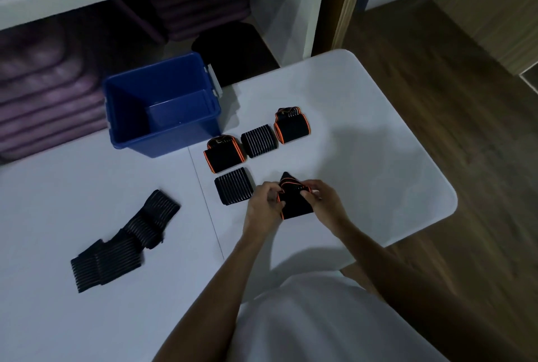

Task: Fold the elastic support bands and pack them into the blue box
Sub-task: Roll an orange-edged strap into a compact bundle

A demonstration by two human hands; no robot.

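Both hands work a black elastic support band with orange edging (294, 201) just above the white table (364, 134). The left hand (263, 204) pinches its left edge with curled fingers; the right hand (323, 201) grips its right edge likewise. Four folded bands lie between the hands and the open blue plastic box (163, 105): two orange-trimmed (224, 154) (292, 125), two black with grey ribbing (258, 140) (234, 189). A long unfolded black ribbed band (122, 242) lies well apart to the left.
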